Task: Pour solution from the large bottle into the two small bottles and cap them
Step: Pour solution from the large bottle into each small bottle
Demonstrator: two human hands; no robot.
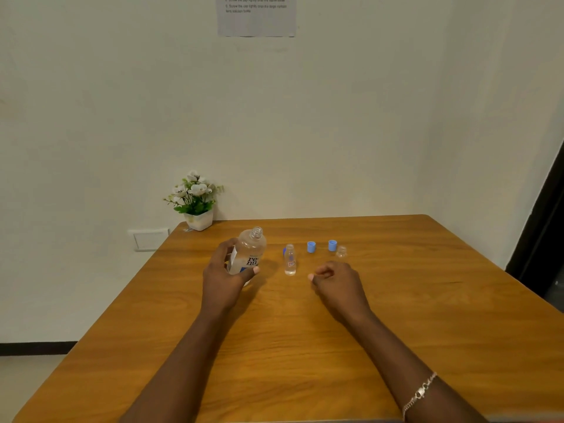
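The left hand (224, 279) is wrapped around the big bottle (247, 254), which has no cap and tips a little to the right. The right hand (334, 282) holds nothing; its fingers are loosely curled just above the wooden table (427, 315). Between the hands stands one small bottle (290, 260), open on top. The other small bottle (341, 251) stands right behind the right hand, which partly hides it. Two blue caps (311, 247) sit near it. A pot of white flowers (195, 199) stands in the far corner.
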